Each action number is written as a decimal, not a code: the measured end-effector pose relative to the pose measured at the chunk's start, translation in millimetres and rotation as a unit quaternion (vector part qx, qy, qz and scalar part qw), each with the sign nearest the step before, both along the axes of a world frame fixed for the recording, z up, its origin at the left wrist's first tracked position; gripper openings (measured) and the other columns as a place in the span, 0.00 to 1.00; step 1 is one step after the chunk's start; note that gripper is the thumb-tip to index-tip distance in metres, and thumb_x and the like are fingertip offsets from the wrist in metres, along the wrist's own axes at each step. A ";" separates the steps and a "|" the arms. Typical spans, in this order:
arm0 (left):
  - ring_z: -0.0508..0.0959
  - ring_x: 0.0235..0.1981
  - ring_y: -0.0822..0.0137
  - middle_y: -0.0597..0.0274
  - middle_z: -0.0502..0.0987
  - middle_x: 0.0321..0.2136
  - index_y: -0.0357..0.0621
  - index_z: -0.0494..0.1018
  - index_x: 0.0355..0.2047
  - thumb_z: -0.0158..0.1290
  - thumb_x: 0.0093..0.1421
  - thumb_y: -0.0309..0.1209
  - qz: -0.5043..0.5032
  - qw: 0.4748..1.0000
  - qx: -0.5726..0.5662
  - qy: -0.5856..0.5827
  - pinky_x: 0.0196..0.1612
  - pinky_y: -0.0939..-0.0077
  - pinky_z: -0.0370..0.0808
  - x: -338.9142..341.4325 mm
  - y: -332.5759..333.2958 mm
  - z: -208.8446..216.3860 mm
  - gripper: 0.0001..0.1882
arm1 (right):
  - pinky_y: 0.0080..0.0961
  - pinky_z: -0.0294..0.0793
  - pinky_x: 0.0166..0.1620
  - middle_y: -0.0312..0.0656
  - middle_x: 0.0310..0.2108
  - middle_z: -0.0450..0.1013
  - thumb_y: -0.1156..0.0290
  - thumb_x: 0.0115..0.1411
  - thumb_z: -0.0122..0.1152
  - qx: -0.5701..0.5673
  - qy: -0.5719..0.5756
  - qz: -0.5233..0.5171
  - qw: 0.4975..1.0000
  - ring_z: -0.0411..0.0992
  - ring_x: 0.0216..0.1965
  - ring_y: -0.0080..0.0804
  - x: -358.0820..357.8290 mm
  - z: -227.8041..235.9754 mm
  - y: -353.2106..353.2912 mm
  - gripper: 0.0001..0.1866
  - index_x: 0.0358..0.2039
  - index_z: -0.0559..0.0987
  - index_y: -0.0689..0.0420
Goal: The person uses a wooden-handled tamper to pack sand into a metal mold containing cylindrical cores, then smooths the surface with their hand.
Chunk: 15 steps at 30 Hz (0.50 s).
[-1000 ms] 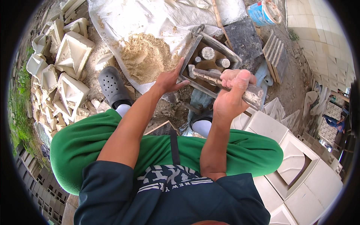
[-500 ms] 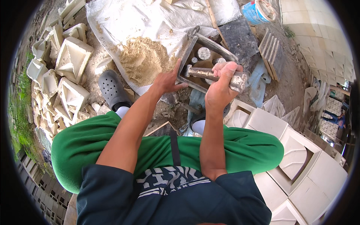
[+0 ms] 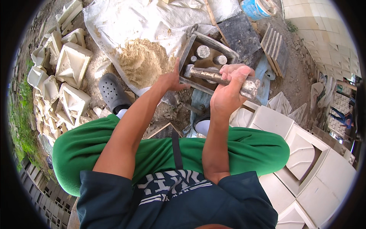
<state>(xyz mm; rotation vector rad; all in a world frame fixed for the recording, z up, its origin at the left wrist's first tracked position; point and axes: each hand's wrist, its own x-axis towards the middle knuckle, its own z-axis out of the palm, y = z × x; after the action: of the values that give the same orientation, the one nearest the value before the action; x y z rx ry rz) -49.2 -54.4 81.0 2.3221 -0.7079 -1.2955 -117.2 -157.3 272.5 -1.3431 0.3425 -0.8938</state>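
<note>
My right hand is wrapped round a thick, pale-crusted bar-shaped tool with a flared left end. It lies slantwise over a dark box-shaped mould, its thicker right end sticking out past my palm. Inside the mould stand several round, pale-topped posts, with brownish material between them; the tool and my fingers hide part of the interior. My left hand rests against the mould's near left corner, fingers stretched along the left wall and thumb spread along the near side.
Left of the mould, a sand heap lies on a white sheet. Broken cast blocks pile up at far left. A dark board, slatted panel and blue bucket are at right; finished pale blocks stand nearer.
My right hand has shifted slightly right with the tool, uncovering more of one post in the mould. My left hand stays at the corner. The whole view has shifted a little.
</note>
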 end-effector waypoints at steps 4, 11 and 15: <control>0.75 0.49 0.42 0.32 0.72 0.48 0.34 0.12 0.61 0.58 0.47 0.64 -0.003 1.000 0.002 0.004 0.54 0.60 0.71 -0.2 -2.1 -2.5 0.73 | 0.18 0.62 0.32 0.35 0.25 0.67 0.66 0.67 0.51 -0.006 -0.052 0.017 0.998 0.61 0.27 0.18 0.5 -8.2 -3.3 0.11 0.30 0.68 0.58; 0.76 0.48 0.42 0.32 0.73 0.48 0.34 0.13 0.61 0.59 0.47 0.64 0.005 1.000 -0.001 0.000 0.53 0.60 0.71 -1.4 2.7 -0.5 0.74 | 0.26 0.63 0.33 0.35 0.21 0.62 0.67 0.69 0.46 -0.007 -0.021 0.012 1.000 0.58 0.24 0.23 -2.3 13.1 1.1 0.12 0.27 0.64 0.55; 0.75 0.49 0.41 0.30 0.71 0.49 0.32 0.13 0.61 0.59 0.47 0.64 -0.002 1.000 -0.003 0.009 0.54 0.60 0.70 0.1 0.5 -3.3 0.74 | 0.19 0.62 0.33 0.35 0.26 0.66 0.69 0.67 0.51 -0.021 -0.035 0.036 0.999 0.61 0.28 0.19 5.6 -12.1 0.9 0.09 0.31 0.68 0.59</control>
<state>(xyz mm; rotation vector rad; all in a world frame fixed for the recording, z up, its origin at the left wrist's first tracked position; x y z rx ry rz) -49.2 -53.9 77.7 2.3036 -0.7107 -1.3123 -111.6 -156.4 260.5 -1.3517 0.2205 -0.8901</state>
